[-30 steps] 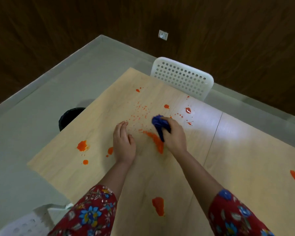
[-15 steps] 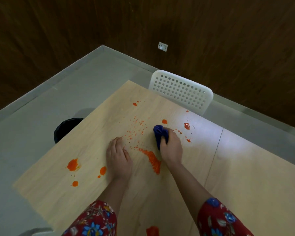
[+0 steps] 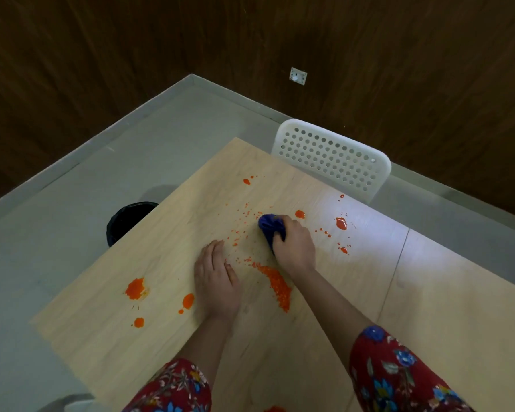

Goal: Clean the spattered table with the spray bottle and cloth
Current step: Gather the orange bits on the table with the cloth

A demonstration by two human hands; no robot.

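A person in red floral sleeves is leaning over a pale wooden desk (image 3: 428, 307) spattered with orange. The right hand (image 3: 293, 243) is gripping a bunched dark blue cloth (image 3: 269, 228), with its fingers (image 3: 290, 224) curled round the wad and pressing it onto the desk near the middle of the mess, probably so the balled fabric scrubs harder. The left hand (image 3: 217, 281) is lying flat just to the left, its fingers (image 3: 213, 248) straight and close together, seemingly bracing the body. A thick orange smear (image 3: 275, 285) is running between the two hands, fine specks are dotting the wood around the cloth, and larger blots are sitting untouched at the near left (image 3: 135, 288) and far right (image 3: 341, 223). The spray bottle is not showing. A white perforated chair (image 3: 330, 157) is standing at the far edge, a black bin (image 3: 128, 218) is peeking out on the grey floor (image 3: 131, 150) to the left, and dark wood-panelled walls carrying a small socket (image 3: 298, 75) are enclosing the corner.
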